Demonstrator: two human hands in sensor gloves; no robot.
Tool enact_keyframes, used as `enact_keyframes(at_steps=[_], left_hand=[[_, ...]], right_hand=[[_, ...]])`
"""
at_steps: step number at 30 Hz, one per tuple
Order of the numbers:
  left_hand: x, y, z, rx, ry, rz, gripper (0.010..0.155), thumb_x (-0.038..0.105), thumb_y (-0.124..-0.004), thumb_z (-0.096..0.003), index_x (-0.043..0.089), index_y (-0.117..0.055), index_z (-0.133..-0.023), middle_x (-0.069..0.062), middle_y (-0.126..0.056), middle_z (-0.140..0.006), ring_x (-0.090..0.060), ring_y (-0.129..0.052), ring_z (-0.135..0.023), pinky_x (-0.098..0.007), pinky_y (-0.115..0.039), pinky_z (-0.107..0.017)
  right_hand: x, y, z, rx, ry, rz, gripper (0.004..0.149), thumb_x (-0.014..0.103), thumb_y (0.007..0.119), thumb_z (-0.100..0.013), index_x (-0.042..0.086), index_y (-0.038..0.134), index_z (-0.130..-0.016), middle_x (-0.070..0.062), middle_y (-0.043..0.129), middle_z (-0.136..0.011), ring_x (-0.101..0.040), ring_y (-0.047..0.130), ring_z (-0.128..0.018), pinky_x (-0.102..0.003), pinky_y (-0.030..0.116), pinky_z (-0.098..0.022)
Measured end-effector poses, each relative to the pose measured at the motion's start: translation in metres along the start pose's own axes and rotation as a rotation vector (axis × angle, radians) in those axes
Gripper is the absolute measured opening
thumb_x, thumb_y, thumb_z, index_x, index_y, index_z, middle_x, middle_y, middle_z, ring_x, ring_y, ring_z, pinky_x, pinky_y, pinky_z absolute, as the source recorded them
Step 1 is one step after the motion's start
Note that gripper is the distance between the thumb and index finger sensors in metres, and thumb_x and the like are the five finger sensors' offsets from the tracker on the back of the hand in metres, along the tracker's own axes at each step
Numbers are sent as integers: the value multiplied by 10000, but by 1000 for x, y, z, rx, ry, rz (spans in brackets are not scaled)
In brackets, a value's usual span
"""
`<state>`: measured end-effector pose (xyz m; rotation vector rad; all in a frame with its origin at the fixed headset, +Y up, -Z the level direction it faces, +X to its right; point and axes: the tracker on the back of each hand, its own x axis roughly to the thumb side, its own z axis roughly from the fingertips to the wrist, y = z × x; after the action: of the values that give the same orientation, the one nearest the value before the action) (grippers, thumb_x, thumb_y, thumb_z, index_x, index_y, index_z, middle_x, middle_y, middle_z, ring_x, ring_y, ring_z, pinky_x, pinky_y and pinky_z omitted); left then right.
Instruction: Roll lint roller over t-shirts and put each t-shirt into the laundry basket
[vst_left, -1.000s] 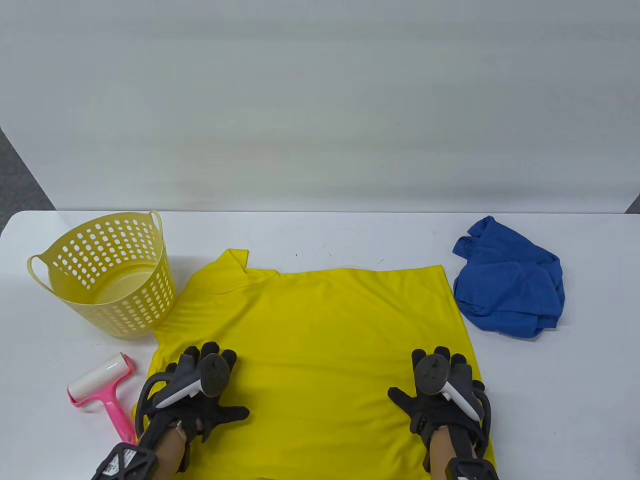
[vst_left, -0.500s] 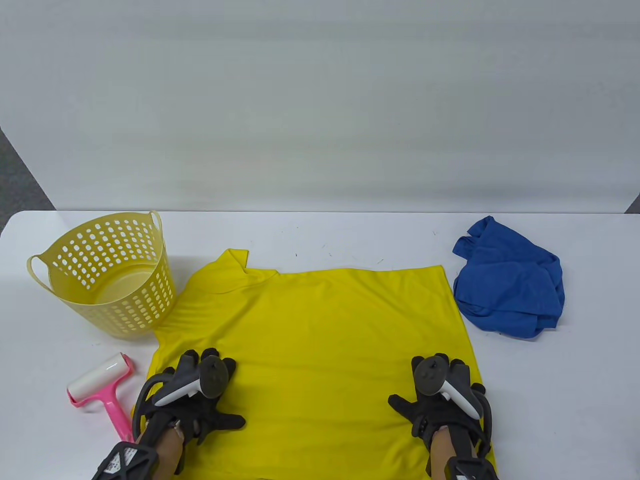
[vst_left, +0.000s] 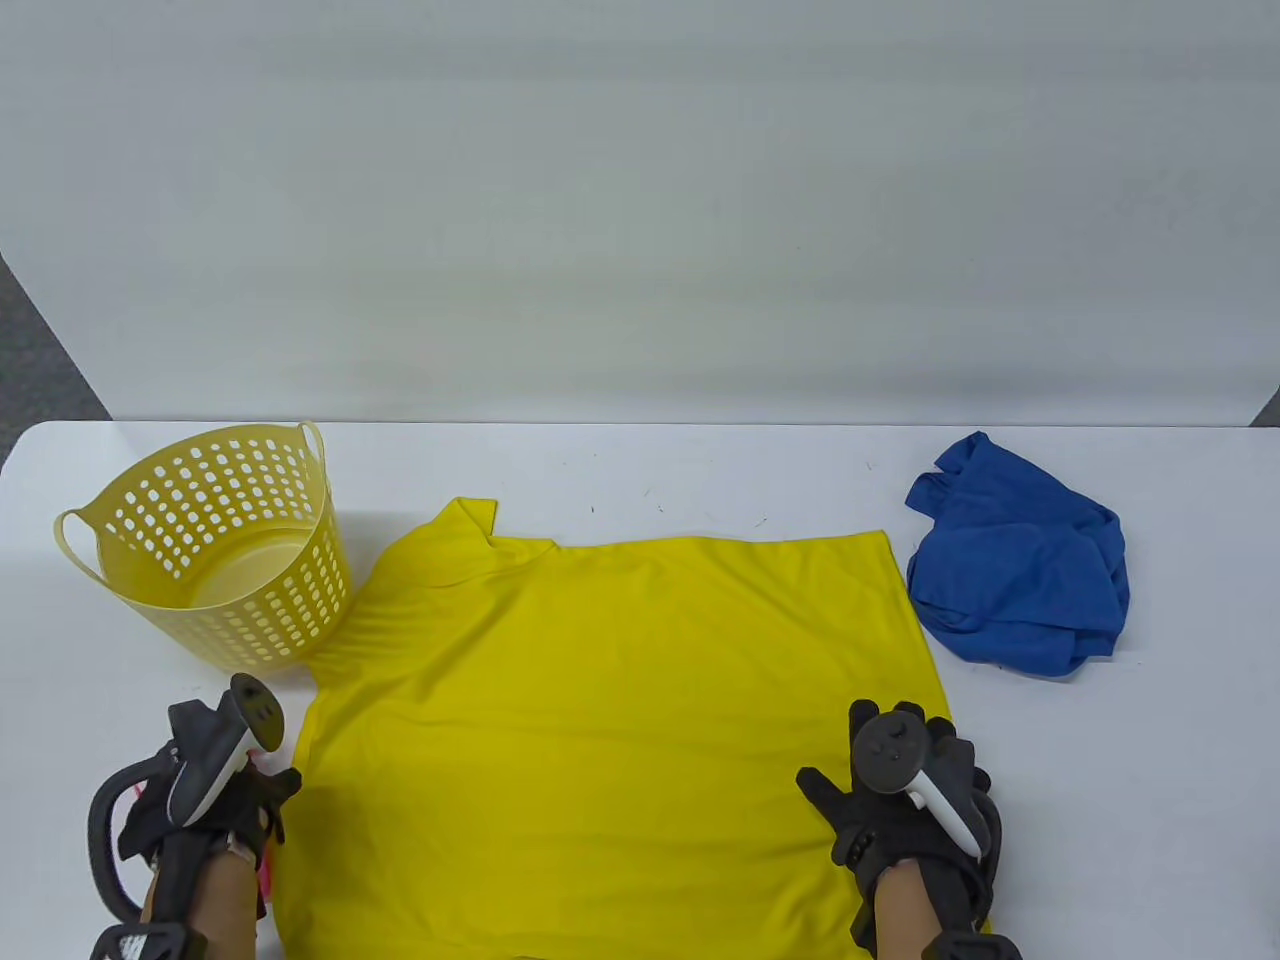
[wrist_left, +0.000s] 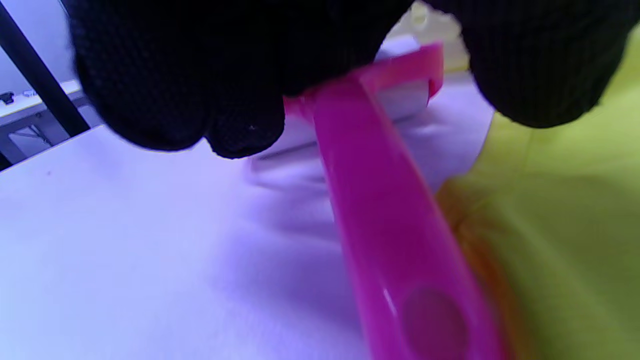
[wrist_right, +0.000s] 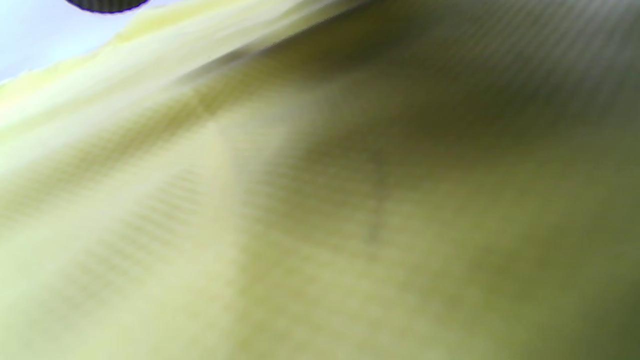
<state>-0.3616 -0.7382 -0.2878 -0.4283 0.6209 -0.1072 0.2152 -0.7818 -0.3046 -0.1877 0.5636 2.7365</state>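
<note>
A yellow t-shirt (vst_left: 620, 700) lies spread flat on the white table (vst_left: 700, 470). My right hand (vst_left: 870, 810) presses flat on its lower right part, fingers straight; the right wrist view shows only blurred yellow t-shirt cloth (wrist_right: 350, 225). My left hand (vst_left: 215, 810) is just off the shirt's left edge, over the pink lint roller (vst_left: 262, 872), which it mostly hides. In the left wrist view the lint roller's pink handle (wrist_left: 390, 225) lies on the table, the fingers (wrist_left: 175, 75) left of its top, the thumb on the right, apart from it. The yellow t-shirt's edge (wrist_left: 565, 225) is beside it.
A yellow perforated laundry basket (vst_left: 250, 620) stands at the left, holding nothing I can see. A crumpled blue t-shirt (vst_left: 1020, 580) lies at the right, beyond the yellow shirt's corner. A grey wall rises behind the table.
My left hand has left the yellow shirt and moved left over the lint roller, covering it. My right hand shifted slightly right, still flat on the shirt.
</note>
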Motion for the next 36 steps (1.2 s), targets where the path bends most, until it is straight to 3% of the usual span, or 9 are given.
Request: enact_keyframes(at_steps=[3,8,12,17,21,25,30,33,36], left_hand=[[7,-7,-5,2,29,-72,961,577,-899,-439,203,-340,-1125,-116,-607,-1012,-353,-1007,-782,-478,-941,-436],[4,-14,-11,-1,31,-53,916,390,-906,-510,216,-226,-1100,-143,-422,-1028,-268,-940,-803,-409,-925,-505],[-14,0,-5,73,8,102,816,340,-825,-554,233,-227,-1097,-123,-388,-1022,-230,-849,-786,-408,-850,-524],[-16,32,30,189,-150,199,700,332,-830,-546,269,-411,-1103,-109,-478,-1018,-220,-879,-731,-415,-846,-478],[11,45,66,266,-456,295,690,345,-823,-552,241,-432,-1111,-129,-504,-1034,-217,-894,-732,-407,-858,-485],[50,30,81,312,-697,317,766,346,-843,-537,239,-367,-1128,-212,-444,-1135,-254,-865,-849,-424,-840,-589],[88,-1,73,316,-666,93,653,366,-794,-554,273,-452,-1103,-124,-572,-1095,-244,-907,-810,-402,-857,-563],[102,-2,71,384,-632,13,590,379,-770,-561,303,-505,-1083,-111,-569,-1094,-229,-898,-813,-398,-852,-565],[118,3,68,319,-588,16,555,385,-754,-566,339,-543,-1078,-119,-556,-1097,-235,-891,-824,-404,-850,-574]], right_hand=[[3,3,-1,40,-2,17,846,647,545,-435,251,40,-986,-206,-62,-1044,-528,-71,-901,-777,36,-519],[4,5,-2,57,-14,16,840,640,552,-442,248,50,-989,-212,-37,-1049,-531,-54,-908,-777,46,-525],[2,5,-2,64,-4,19,836,635,554,-446,247,52,-990,-214,-35,-1049,-534,-49,-909,-776,48,-527],[2,5,-2,58,-8,18,833,632,556,-448,246,57,-991,-213,-35,-1048,-533,-49,-909,-776,46,-527],[8,9,-3,57,-44,26,830,629,558,-446,246,65,-994,-212,-34,-1047,-532,-49,-908,-776,46,-526],[14,19,-5,125,-63,48,827,636,549,-443,257,58,-990,-201,-66,-1039,-527,-70,-903,-778,37,-524],[16,32,-10,171,-41,99,818,668,472,-412,301,-33,-941,-165,-189,-976,-501,-197,-834,-780,-6,-496],[16,32,-10,178,-43,94,818,665,472,-415,299,-35,-942,-164,-194,-975,-499,-205,-831,-780,-14,-493],[16,32,-10,175,-45,91,819,664,477,-418,296,-28,-948,-167,-189,-979,-501,-201,-834,-780,-13,-496]])
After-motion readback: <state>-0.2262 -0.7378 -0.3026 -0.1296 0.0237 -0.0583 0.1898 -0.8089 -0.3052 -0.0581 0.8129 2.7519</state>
